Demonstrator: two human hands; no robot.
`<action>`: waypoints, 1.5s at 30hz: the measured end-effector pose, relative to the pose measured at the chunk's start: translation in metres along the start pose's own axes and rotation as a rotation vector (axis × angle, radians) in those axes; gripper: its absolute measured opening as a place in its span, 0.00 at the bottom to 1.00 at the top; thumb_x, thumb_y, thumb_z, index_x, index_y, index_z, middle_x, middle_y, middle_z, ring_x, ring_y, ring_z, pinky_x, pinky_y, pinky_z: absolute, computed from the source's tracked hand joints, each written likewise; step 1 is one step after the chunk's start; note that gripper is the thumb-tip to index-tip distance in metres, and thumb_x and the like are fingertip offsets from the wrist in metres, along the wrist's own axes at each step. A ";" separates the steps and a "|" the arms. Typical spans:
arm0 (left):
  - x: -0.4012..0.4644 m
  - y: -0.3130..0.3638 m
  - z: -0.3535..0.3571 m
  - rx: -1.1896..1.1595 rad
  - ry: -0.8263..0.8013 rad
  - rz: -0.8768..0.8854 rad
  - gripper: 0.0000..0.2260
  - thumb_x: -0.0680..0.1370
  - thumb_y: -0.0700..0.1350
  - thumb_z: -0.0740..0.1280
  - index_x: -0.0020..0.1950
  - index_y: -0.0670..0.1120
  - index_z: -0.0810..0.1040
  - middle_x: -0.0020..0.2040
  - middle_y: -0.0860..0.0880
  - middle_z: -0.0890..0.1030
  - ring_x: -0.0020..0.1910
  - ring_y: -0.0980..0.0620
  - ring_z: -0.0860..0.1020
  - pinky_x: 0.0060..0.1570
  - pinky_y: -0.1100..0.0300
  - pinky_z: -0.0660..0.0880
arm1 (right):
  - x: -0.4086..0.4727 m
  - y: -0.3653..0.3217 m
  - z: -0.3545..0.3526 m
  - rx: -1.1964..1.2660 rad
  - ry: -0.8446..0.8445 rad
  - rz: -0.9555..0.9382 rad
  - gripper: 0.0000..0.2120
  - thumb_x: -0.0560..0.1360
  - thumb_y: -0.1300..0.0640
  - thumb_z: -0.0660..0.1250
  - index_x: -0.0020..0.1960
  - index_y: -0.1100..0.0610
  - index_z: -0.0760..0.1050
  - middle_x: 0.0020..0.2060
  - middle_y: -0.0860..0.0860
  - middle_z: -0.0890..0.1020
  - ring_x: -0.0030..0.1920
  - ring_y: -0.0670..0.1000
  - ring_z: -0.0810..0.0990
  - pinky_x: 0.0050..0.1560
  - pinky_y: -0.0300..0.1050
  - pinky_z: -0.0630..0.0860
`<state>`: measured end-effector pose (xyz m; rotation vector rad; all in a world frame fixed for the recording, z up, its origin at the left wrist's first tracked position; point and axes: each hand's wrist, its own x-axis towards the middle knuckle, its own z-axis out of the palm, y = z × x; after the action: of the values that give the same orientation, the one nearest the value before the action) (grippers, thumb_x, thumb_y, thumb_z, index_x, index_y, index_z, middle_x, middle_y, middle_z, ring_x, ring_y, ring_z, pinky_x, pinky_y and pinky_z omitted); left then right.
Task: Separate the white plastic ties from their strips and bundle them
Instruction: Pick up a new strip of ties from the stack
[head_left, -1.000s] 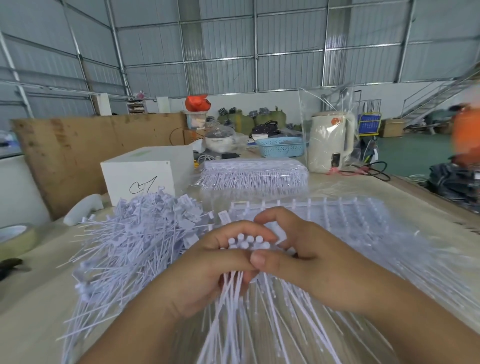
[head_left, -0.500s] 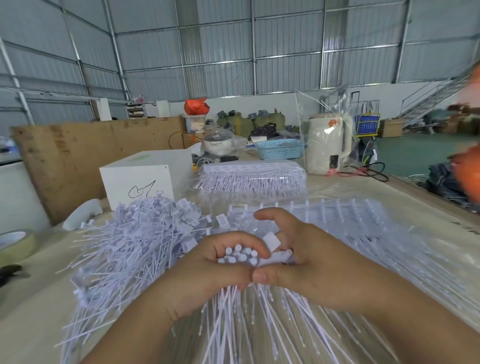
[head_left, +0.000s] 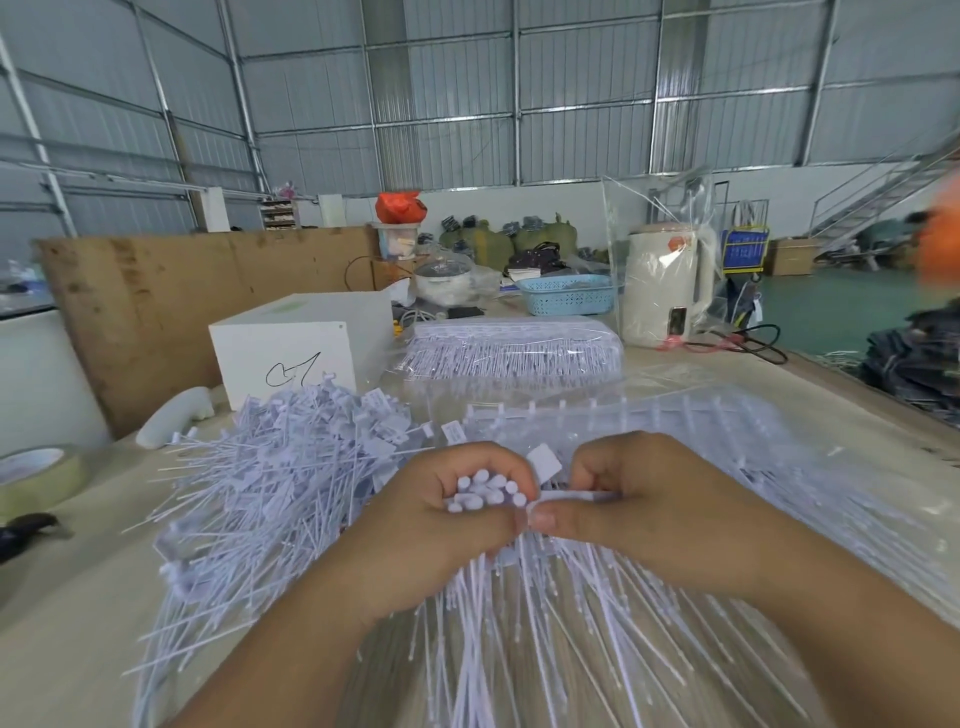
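Observation:
My left hand (head_left: 436, 525) grips a bundle of white ties (head_left: 485, 491); their round heads stick up out of the fist and their thin tails fan down toward me. My right hand (head_left: 639, 499) pinches a white strip (head_left: 571, 496) between thumb and fingers, right beside the bundle. A flat white tag (head_left: 544, 462) stands up between the two hands. A big heap of loose white ties (head_left: 280, 478) lies to the left. Sheets of ties joined on strips (head_left: 675, 431) spread under and behind my hands.
A white box (head_left: 291, 348) stands behind the heap, with a bagged pack of ties (head_left: 514, 353) to its right. Further back are a blue basket (head_left: 569, 296) and a cream kettle (head_left: 660, 286). A tape roll (head_left: 36, 478) sits at the left edge.
My hands have drawn slightly apart. The right hand now pulls a white strip sideways away from the bundle, and the tie heads show more in my left fist.

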<state>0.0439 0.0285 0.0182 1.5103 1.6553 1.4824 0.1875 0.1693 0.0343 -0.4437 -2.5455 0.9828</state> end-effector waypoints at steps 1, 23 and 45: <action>0.000 -0.001 0.001 0.017 0.020 0.005 0.05 0.69 0.41 0.70 0.40 0.51 0.82 0.36 0.53 0.77 0.34 0.57 0.73 0.34 0.65 0.71 | 0.000 0.001 -0.003 0.004 -0.013 0.002 0.18 0.69 0.42 0.73 0.32 0.53 0.71 0.21 0.42 0.68 0.24 0.43 0.65 0.30 0.42 0.60; 0.006 0.004 0.006 -0.222 0.357 0.158 0.02 0.68 0.45 0.72 0.38 0.53 0.81 0.31 0.56 0.75 0.28 0.59 0.70 0.28 0.67 0.67 | -0.004 -0.014 0.037 0.179 0.496 -0.292 0.18 0.74 0.40 0.65 0.36 0.53 0.73 0.22 0.43 0.69 0.23 0.43 0.65 0.24 0.34 0.60; 0.008 0.016 0.018 -0.462 0.454 0.108 0.06 0.65 0.40 0.74 0.34 0.51 0.81 0.30 0.50 0.76 0.28 0.55 0.72 0.29 0.61 0.69 | -0.005 -0.030 0.061 0.135 0.773 -0.320 0.10 0.74 0.48 0.68 0.37 0.50 0.72 0.24 0.42 0.72 0.23 0.41 0.68 0.23 0.27 0.59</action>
<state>0.0635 0.0396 0.0292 1.0742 1.3240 2.2069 0.1599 0.1116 0.0120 -0.2861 -1.7705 0.6781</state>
